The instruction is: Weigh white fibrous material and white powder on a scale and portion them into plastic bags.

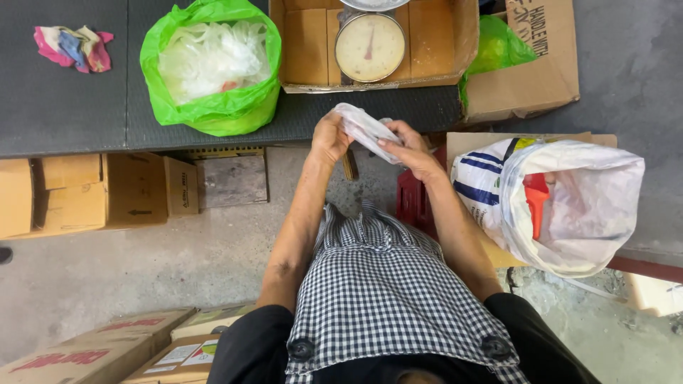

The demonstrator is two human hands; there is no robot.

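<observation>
Both hands meet in front of the person's body and share 1 item: a small clear plastic bag (364, 128). The left hand (329, 136) is curled closed around the bag's left end, thumb side up, knuckles toward the table. The right hand (411, 151) pinches the bag's right end, its fingers (390, 144) flattened along the film and the thumb underneath. The bag is stretched between the 2 grips, held in the air, touching no surface. Whether anything is inside it cannot be told.

Directly beyond the fingers, past the edge of a dark table (64, 107), a dial scale (370, 46) with a cream face stands inside an open cardboard tray box (437, 43). To the left of the left hand, on the same table, sits a green plastic bag (213, 107), mouth open, filled with clear plastic film. Far left of that lies a crumpled pink and blue cloth (73, 48).

Just right of the right hand stands a large white sack (569, 206), mouth open, showing an orange item and more clear film. Beyond it, a brown carton (541, 64) leans with green plastic at its side. Below the right wrist, a red crate (416, 203) is partly hidden by the forearm.

Under the table to the left, 2 brown cartons (85, 192) rest on the concrete floor. The person wears a checked apron (384, 291).
</observation>
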